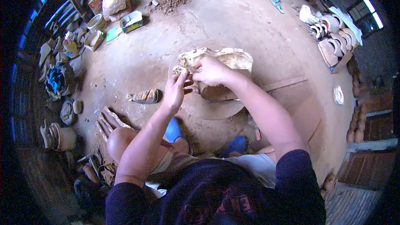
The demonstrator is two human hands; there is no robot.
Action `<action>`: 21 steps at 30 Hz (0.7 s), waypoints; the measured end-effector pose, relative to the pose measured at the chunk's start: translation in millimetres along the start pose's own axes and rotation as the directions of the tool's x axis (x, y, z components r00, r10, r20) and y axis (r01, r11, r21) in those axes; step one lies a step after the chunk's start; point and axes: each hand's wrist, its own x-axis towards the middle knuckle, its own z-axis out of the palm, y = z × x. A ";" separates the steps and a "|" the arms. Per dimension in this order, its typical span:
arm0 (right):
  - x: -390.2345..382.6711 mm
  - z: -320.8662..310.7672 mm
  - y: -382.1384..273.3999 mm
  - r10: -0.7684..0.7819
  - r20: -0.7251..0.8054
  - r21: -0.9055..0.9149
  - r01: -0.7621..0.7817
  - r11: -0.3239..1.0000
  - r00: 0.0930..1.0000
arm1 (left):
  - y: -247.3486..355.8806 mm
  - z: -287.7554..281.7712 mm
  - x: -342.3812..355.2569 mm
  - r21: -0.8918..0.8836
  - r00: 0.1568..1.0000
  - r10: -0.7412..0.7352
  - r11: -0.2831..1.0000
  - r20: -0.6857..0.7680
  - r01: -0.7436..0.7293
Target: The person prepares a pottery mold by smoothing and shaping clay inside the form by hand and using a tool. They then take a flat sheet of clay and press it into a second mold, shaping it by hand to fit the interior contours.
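Observation:
Both arms reach forward to a pale, ragged-edged piece (235, 57) that looks like clay or plaster, raised above a round flat disc (218, 110) on the floor. My left hand (176, 89) is at its left end, thumb and fingers drawn together by a small crumbly lump (179, 69). Close beside it, my right hand (211, 71) bends its fingers inward over the piece's near left edge. The fingertips of both hands nearly meet, and what lies between them is too small to make out. The right hand and forearm hide part of the piece.
A flat strip (287, 83) extends right from the disc. On the floor to the left lies a dark-and-tan bundle (146, 96). Farther off are a pile of brown crumbs (170, 2), an open box (131, 21), a pale block (114, 3) and stacked curved pieces (335, 43).

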 end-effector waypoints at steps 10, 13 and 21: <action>-83.2 2.0 192.5 0.429 -0.425 0.110 -0.425 0.898 0.797 | -32.2 -25.0 16.3 0.596 0.990 0.137 0.792 0.039 -0.133; -77.5 30.4 199.6 0.506 -0.372 0.330 -0.399 0.855 0.778 | -55.2 -50.3 22.0 0.622 0.954 0.299 0.750 -0.015 -0.225; -83.3 11.5 198.4 0.522 -0.509 0.488 -0.270 0.830 0.684 | -38.0 -31.0 5.7 0.742 0.963 0.265 0.655 -0.052 -0.140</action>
